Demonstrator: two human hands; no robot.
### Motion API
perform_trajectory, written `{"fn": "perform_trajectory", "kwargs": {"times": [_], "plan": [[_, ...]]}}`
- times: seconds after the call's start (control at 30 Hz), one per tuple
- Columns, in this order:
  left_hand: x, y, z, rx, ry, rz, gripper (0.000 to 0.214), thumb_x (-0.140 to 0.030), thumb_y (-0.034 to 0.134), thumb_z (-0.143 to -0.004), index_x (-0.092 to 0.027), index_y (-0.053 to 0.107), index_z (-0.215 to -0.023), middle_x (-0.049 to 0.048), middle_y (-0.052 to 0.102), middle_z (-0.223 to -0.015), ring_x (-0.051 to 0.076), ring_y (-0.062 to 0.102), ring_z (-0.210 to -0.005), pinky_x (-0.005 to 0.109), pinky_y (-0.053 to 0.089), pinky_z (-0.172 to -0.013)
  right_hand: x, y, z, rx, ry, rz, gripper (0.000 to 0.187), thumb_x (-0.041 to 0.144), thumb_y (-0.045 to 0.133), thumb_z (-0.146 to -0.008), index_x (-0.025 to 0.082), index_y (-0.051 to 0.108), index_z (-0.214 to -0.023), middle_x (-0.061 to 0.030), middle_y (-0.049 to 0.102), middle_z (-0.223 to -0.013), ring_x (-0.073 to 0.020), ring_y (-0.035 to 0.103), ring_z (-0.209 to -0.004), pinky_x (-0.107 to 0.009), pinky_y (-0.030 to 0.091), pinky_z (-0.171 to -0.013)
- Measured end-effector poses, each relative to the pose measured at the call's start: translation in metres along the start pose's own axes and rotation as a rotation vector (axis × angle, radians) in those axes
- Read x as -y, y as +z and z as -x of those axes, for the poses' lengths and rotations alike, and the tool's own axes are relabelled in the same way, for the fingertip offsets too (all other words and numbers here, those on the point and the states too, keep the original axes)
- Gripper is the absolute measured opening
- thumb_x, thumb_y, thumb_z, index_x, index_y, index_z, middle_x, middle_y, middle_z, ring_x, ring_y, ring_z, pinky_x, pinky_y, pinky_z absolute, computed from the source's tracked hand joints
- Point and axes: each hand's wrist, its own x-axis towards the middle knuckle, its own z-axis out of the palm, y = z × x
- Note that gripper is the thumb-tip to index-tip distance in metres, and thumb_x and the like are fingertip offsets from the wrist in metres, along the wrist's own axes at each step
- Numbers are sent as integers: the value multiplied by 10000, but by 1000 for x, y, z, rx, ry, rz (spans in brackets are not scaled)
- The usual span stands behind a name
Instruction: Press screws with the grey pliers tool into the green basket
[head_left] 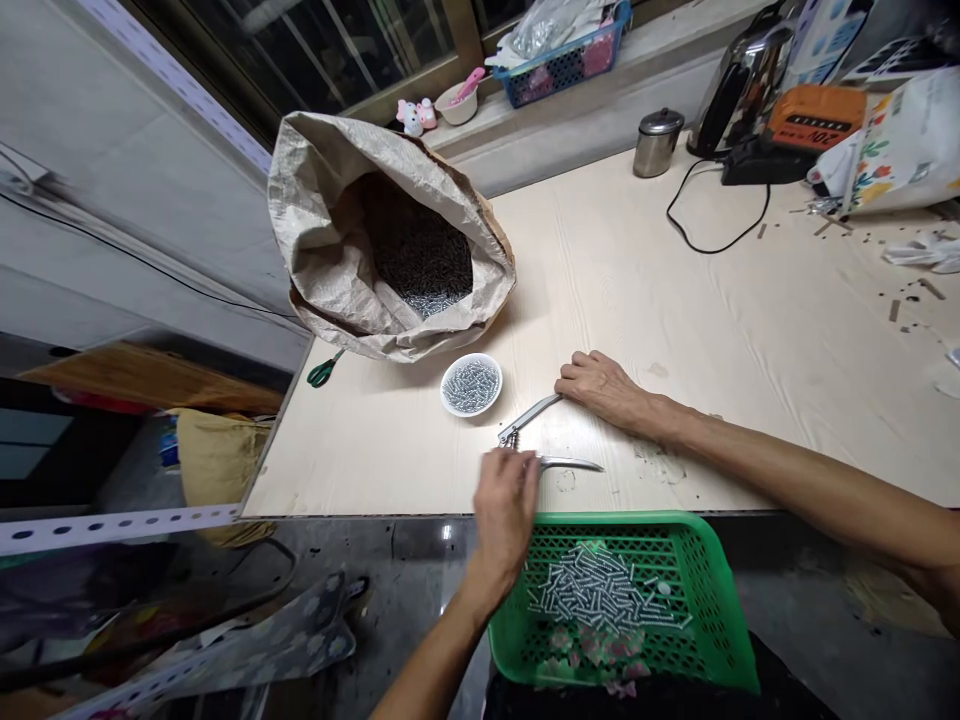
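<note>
A silver plier-like hand tool [529,420] lies spread on the wooden tabletop, with a small dark coil showing near its joint. My right hand [596,385] is closed round the end of its upper handle. The lower handle [574,463] rests on the table, pointing right. My left hand [506,505] is at the tool's near side, fingers bent and pinched together and a little blurred; what they hold is hidden. Just beyond the tool stands a white bowl [472,386] full of small shiny metal pieces. Below the table edge, a green basket [712,600] holds many screw-like metal pieces.
A large open sack [322,250] of metal pieces stands at the back left, with green-handled scissors [322,373] beside it. Farther back right are a lidded metal canister [658,145], a kettle [739,85], an orange box [817,118] and a black cable [705,250].
</note>
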Motion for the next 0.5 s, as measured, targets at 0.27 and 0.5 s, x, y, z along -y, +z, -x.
{"fn": "perform_trajectory", "kwargs": {"times": [0.27,0.5], "plan": [[32,-26,-31,456,-509,-25,191,-359,662,-766,-174,647,-717,13,636,-694,171,586,-684,264,384,-603,-8,8,7,-51,31,-30,182,132,426,-936,196,581,-865,-42,582,-865,-178,422,-806,-298,257,-657],[41,-26,-42,446,-432,11,142,-274,707,-717,-167,620,-754,-31,588,-624,132,549,-615,235,356,-583,-6,13,8,-58,65,-56,198,63,421,-909,187,574,-887,-48,577,-893,-177,434,-805,-286,287,-641]]}}
